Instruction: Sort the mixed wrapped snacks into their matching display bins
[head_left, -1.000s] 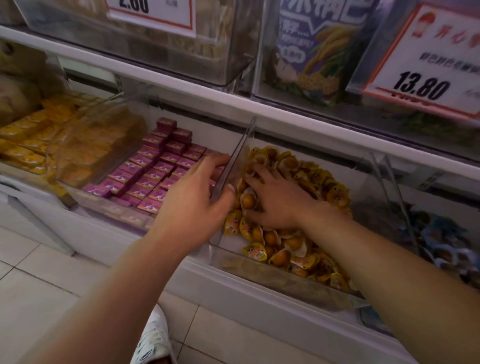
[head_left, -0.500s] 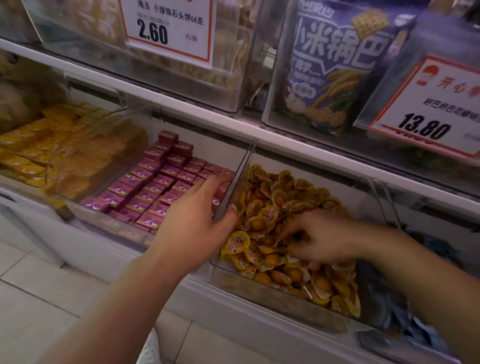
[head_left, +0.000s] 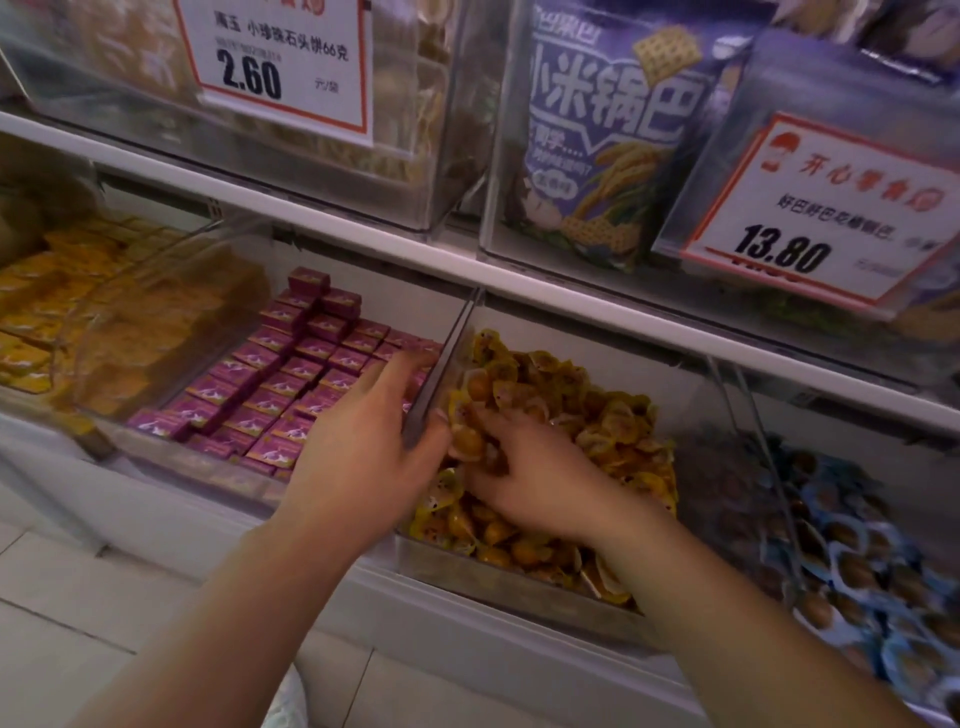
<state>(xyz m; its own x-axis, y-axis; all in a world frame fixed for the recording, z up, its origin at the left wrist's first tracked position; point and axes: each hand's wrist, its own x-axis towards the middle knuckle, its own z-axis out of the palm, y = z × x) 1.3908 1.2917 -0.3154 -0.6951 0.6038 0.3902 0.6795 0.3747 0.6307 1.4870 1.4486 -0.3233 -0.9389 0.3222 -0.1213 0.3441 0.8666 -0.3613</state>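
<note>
Left hand (head_left: 363, 457) grips the clear divider (head_left: 441, 374) to steady it, while right hand (head_left: 540, 473) closes on yellow snacks (head_left: 597, 426), probably hunting strays.

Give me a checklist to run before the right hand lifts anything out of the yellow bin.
1. Right hand in the yellow snacks: ok.
2. Right hand holds a snack: cannot tell, fingers buried.
3. Left hand steadies the divider: ok.
4. Stray snack visible among the yellow ones: cannot tell.
5. Purple boxes neat, room to reach: ok.
6. Blue snacks bin in reach at right: ok.
</note>
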